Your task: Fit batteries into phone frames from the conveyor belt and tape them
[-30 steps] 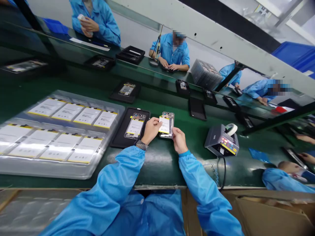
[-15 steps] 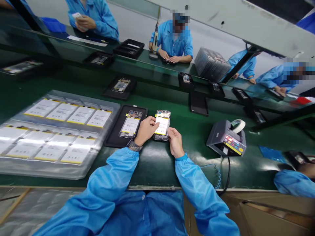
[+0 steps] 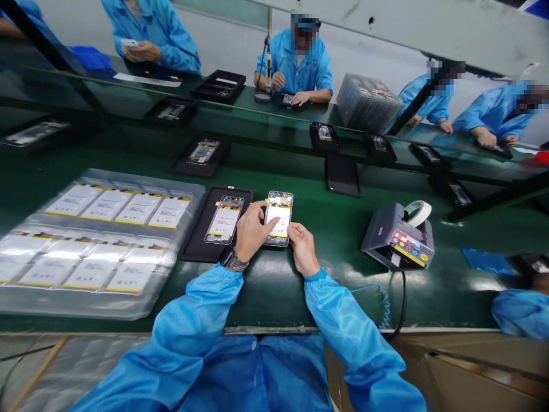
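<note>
An opened phone with a white battery in it is tilted up a little between my hands over the green bench. My left hand grips the phone's left side, its thumb lying across the battery. On the lower right edge of the phone, the fingers of my right hand are pinched. Just left of them a second opened phone, also with a white battery, rests on a black tray. Farther left, a clear plastic tray holds several white batteries with yellow edges.
A grey tape dispenser with a roll of tape stands at right, its cable running off the front edge. Black trays, some with phone parts, lie along the bench and the shelf. Several co-workers in blue sit opposite; a blue sleeve shows at right.
My left thumb has slid farther across the battery, to the right and down. The view has shifted slightly. Across the bench, a co-worker has lifted one hand off a phone part.
</note>
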Action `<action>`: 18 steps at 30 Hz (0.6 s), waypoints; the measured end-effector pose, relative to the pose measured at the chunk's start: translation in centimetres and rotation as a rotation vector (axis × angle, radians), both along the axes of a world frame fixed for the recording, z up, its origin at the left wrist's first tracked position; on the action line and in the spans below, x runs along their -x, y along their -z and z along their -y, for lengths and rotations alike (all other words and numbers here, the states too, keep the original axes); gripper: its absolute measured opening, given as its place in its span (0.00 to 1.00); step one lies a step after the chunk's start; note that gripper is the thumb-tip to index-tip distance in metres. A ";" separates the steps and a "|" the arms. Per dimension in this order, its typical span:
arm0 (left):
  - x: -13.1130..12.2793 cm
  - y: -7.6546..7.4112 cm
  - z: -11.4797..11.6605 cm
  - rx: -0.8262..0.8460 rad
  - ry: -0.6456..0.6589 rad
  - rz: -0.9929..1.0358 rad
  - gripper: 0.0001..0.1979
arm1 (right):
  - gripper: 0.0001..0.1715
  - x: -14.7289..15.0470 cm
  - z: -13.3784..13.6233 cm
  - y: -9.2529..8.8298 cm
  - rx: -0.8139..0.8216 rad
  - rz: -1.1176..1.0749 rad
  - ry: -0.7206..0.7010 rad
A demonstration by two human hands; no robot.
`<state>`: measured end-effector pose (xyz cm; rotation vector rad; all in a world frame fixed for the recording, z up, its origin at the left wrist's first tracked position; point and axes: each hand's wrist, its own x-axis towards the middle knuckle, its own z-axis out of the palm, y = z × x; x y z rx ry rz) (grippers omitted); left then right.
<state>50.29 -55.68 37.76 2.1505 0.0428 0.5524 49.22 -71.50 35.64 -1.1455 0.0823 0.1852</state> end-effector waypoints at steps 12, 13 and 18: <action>-0.1 1.5 2.4 0.900 0.356 -0.333 0.27 | 0.24 -1.4 1.1 -0.2 0.250 0.190 0.119; 0.2 1.5 2.8 0.881 0.372 -0.332 0.26 | 0.24 -1.4 1.3 -0.2 0.243 0.205 0.128; 1.1 1.3 4.0 0.751 0.336 -0.248 0.22 | 0.21 -0.7 1.6 -0.5 0.232 0.263 0.122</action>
